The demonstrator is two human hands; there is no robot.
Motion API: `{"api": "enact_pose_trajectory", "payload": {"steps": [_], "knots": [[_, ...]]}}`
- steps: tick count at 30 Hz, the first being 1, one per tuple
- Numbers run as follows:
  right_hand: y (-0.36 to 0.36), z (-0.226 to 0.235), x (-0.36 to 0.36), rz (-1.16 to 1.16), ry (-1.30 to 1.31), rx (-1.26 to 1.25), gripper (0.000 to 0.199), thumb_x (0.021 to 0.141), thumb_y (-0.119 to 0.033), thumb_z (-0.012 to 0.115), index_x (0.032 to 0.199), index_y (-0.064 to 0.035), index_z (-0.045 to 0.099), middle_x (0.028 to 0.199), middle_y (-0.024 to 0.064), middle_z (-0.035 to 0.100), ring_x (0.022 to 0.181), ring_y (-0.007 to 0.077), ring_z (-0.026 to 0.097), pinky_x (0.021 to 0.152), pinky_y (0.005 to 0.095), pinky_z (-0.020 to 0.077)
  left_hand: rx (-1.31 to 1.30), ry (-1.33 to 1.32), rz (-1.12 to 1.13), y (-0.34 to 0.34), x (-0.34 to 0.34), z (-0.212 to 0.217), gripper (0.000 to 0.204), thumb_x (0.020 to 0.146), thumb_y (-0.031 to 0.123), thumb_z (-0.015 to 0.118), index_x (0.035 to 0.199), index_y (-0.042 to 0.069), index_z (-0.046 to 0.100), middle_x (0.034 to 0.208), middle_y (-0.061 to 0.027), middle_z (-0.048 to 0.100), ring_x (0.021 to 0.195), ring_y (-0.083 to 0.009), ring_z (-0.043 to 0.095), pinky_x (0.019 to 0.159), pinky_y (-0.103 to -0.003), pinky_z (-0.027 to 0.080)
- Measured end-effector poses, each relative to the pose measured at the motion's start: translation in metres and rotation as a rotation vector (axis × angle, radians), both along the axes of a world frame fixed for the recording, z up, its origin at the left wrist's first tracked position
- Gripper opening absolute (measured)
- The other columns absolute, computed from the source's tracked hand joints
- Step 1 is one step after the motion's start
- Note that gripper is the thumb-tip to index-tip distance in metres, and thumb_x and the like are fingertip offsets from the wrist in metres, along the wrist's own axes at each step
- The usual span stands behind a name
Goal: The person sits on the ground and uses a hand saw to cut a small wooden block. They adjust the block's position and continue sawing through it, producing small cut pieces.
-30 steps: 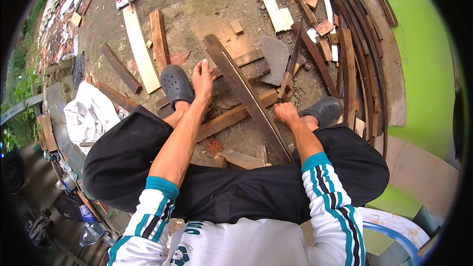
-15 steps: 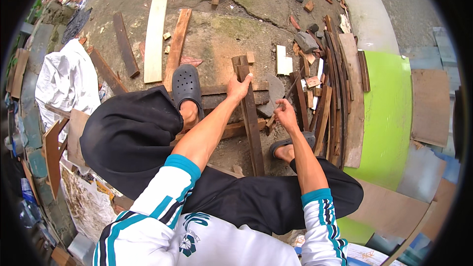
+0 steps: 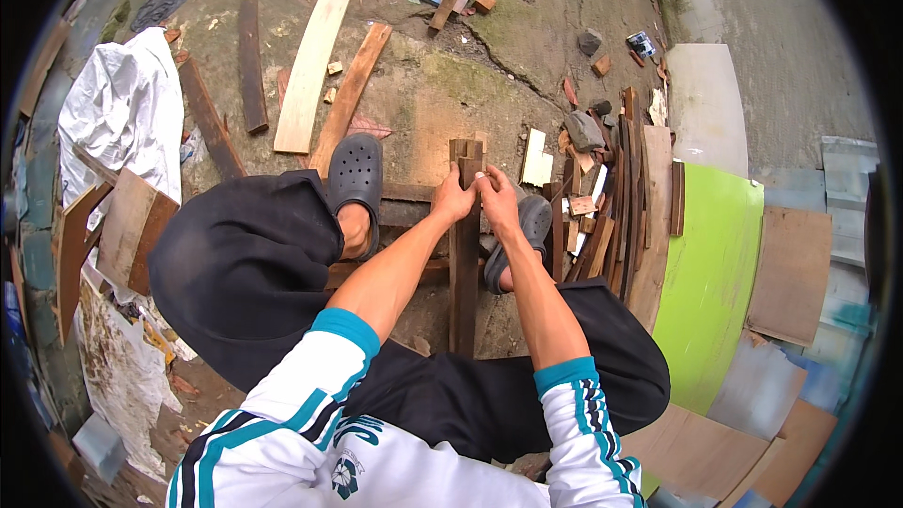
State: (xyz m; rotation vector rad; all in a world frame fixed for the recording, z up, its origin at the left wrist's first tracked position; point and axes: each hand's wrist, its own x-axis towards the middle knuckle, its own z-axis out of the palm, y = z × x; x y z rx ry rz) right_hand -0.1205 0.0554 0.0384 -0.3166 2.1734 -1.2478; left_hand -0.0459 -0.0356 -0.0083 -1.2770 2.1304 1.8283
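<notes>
Between my knees a dark brown wooden strip [image 3: 465,273] points away from me, its near end by my lap. My left hand [image 3: 453,198] is closed around its left side, near the far end. On the opposite side my right hand [image 3: 499,199] grips the same strip, the two thumbs close together on top. A shorter brown wood piece [image 3: 458,149] shows against the strip's far end; how they join cannot be seen. A wooden crosspiece [image 3: 409,192] lies on the ground beside my left hand.
A pale board [image 3: 315,66] and a brown plank [image 3: 350,99] lie ahead to the left. Dark wood strips [image 3: 628,198] are heaped on the right, beside a green panel [image 3: 712,273]. A white sack [image 3: 122,122] sits far left. My clogs [image 3: 356,174] flank the work.
My right hand has moved left onto the wooden strip; the thin dark stick-like item it held is out of sight. The strip now points straighter ahead, and my right foot has shifted inward.
</notes>
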Motion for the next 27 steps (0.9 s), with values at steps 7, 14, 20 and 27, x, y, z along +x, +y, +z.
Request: {"api": "enact_pose_trajectory", "payload": {"steps": [7,14,20,27], "knots": [[-0.011,-0.010,-0.023,0.013,-0.057,0.009,0.065,0.099,-0.032,0.068,0.148,0.0039,0.045,0.142,0.0266,0.057,0.130,0.0324,0.057,0.107,0.0396,0.0474,0.125,-0.004,-0.051,0.011,0.004,0.011,0.098,0.098,0.056,0.052,0.163,0.005,0.001,0.156,-0.0269,0.041,0.135,-0.0439,0.050,0.110,-0.048,0.042],[-0.011,-0.009,-0.012,-0.053,-0.157,-0.094,0.062,0.099,-0.027,0.069,0.146,0.0063,0.047,0.138,0.0252,0.059,0.128,0.0301,0.059,0.105,0.0387,0.0493,0.085,0.181,0.180,0.038,0.004,-0.010,0.087,0.101,0.047,0.053,0.160,0.000,0.009,0.157,-0.0310,0.034,0.142,-0.0441,0.041,0.114,-0.047,0.038],[-0.007,-0.010,-0.008,-0.104,-0.231,-0.109,0.063,0.101,-0.027,0.066,0.149,0.0051,0.043,0.145,0.0237,0.055,0.133,0.0294,0.055,0.108,0.0385,0.0468,0.099,0.443,0.545,0.033,-0.009,-0.016,0.071,0.096,0.027,0.050,0.153,-0.009,0.025,0.149,-0.0333,0.041,0.138,-0.0402,0.046,0.114,-0.045,0.035],[0.003,-0.020,0.026,0.033,0.109,-0.060,0.079,0.089,-0.016,0.076,0.154,0.0021,0.035,0.149,0.0262,0.050,0.136,0.0355,0.053,0.109,0.0416,0.0451,-0.210,0.363,0.034,-0.044,-0.026,0.004,0.073,0.087,0.042,0.070,0.142,-0.002,0.051,0.145,-0.0224,0.050,0.135,-0.0372,0.049,0.111,-0.047,0.040]]}}
